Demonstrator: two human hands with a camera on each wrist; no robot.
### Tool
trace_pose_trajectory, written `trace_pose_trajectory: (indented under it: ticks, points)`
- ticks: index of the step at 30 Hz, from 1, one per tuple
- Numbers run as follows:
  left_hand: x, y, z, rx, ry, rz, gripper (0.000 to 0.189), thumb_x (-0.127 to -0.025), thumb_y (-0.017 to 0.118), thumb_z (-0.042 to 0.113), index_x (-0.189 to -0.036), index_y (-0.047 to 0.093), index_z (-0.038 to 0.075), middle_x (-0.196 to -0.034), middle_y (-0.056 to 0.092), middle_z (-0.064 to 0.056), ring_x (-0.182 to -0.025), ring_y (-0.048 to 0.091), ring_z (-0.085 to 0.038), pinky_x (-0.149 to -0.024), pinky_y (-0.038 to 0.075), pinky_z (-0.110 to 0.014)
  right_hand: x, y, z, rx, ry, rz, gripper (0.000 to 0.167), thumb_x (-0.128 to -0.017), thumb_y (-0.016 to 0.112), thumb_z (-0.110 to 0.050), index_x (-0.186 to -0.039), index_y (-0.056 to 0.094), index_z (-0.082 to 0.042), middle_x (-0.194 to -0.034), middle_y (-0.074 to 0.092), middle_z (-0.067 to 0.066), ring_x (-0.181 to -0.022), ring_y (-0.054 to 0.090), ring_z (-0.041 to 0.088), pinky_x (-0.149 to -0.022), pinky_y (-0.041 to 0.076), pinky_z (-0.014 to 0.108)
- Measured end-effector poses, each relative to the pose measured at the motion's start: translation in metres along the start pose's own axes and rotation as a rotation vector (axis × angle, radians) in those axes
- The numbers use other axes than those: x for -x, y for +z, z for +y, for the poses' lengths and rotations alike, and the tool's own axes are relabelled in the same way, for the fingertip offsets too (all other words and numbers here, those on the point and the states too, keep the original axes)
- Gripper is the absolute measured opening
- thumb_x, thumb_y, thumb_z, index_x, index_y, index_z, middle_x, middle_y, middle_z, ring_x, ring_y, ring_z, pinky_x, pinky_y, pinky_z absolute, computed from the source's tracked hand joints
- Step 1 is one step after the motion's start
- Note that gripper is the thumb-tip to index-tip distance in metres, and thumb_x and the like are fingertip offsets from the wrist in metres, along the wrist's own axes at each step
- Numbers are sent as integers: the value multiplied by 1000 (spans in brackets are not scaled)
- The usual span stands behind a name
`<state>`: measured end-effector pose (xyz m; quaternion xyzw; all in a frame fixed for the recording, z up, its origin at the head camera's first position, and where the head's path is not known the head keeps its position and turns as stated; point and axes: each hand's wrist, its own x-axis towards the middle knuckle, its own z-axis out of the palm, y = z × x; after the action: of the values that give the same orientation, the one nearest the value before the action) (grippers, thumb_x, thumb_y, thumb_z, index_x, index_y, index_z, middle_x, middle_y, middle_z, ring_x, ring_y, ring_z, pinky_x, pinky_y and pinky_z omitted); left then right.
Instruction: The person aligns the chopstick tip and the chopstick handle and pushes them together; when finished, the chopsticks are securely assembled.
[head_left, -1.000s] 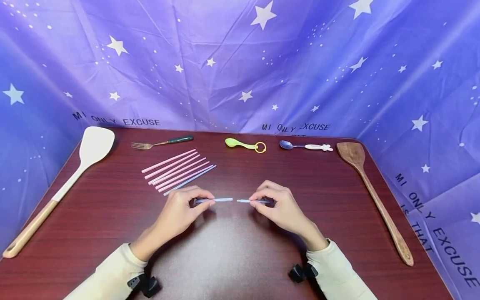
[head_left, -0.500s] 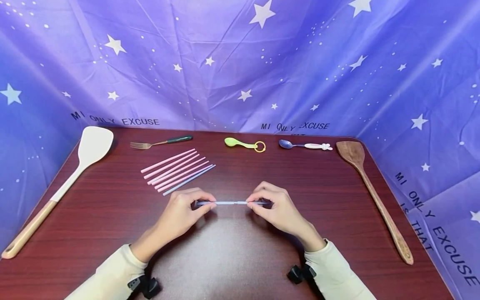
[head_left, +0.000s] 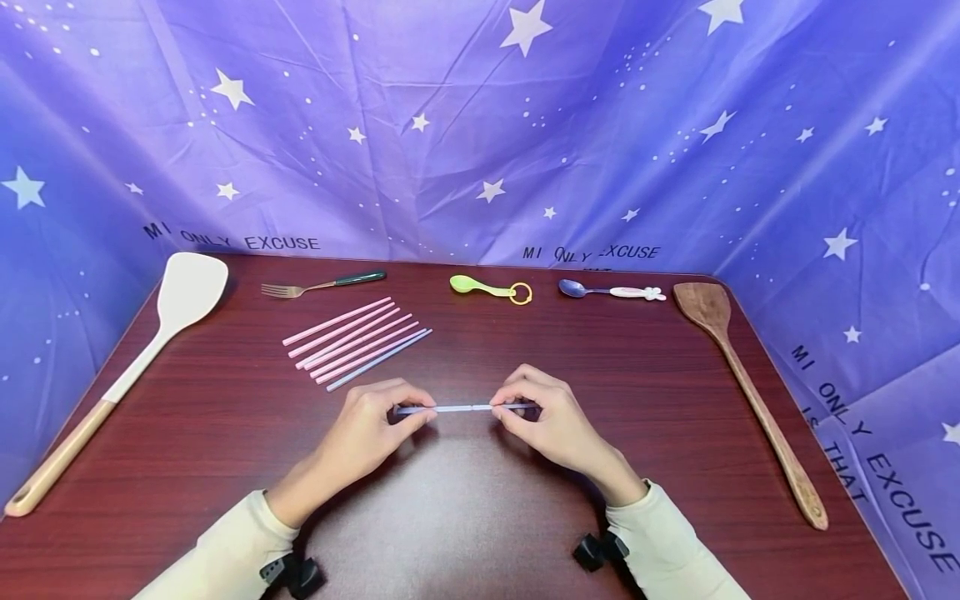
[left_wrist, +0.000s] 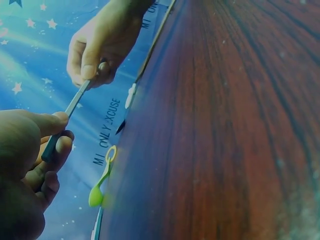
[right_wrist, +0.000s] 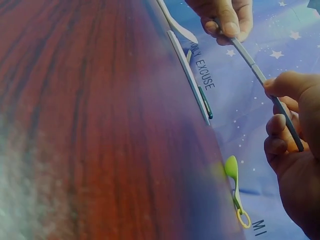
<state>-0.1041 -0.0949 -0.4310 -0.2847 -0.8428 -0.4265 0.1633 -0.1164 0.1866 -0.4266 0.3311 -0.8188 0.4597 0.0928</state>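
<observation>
My left hand (head_left: 375,427) pinches a thin light-blue stick (head_left: 453,409) between thumb and fingers, level above the table. Opposite it, my right hand (head_left: 553,419) pinches a second light-blue stick (head_left: 482,407) the same way. The two sticks meet end to end in one straight line between the hands. A fine seam shows at the join in the right wrist view, where the left-hand stick (right_wrist: 243,51) meets the right-hand stick (right_wrist: 258,73). Beyond my left hand, several pink sticks (head_left: 352,337) lie side by side with a blue stick (head_left: 378,360) nearest me.
Along the back of the dark red table (head_left: 450,517) lie a fork (head_left: 322,286), a green spoon (head_left: 483,288) with a yellow ring and a blue-bowled spoon (head_left: 611,291). A white spatula (head_left: 176,308) lies left, a wooden spatula (head_left: 738,375) right. Starry cloth (head_left: 450,125) hangs behind.
The gap between the two held sticks has closed and their ends now meet. Both hands have come slightly closer together. The things lying on the table have not moved.
</observation>
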Motion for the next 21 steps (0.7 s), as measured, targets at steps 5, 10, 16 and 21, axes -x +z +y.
trace_pose_trajectory:
  ticks: [5, 10, 16, 21]
  points:
    - [1, 1, 0, -13, -10, 3, 12, -83, 86, 13, -91, 79, 19, -84, 74, 11, -74, 63, -1, -66, 50, -22, 1, 4, 0, -2, 14, 8, 13, -88, 79, -6, -94, 76, -17, -89, 65, -3, -79, 61, 10, -68, 51, 22]
    - [0, 1, 2, -31, -44, -25, 13, -83, 87, 16, -93, 80, 20, -86, 75, 12, -76, 66, 1, -70, 52, -19, 1, 6, -3, 2, 29, -2, 15, -86, 81, -6, -95, 76, -17, -89, 65, -3, -77, 62, 11, -67, 51, 24]
    - [1, 2, 3, -39, -57, -36, 12, -83, 87, 16, -92, 81, 21, -85, 75, 12, -74, 64, 2, -69, 50, -15, 0, 8, -2, 20, 34, -10, 12, -86, 80, -5, -94, 76, -13, -89, 64, -4, -75, 61, 10, -65, 49, 23]
    - [1, 3, 3, -38, -47, -21, 13, -82, 88, 16, -91, 80, 21, -85, 75, 12, -75, 65, 2, -70, 50, -14, 1, 8, -1, 25, 30, -17, 8, -88, 80, -7, -93, 76, -12, -88, 64, -5, -76, 60, 7, -64, 49, 23]
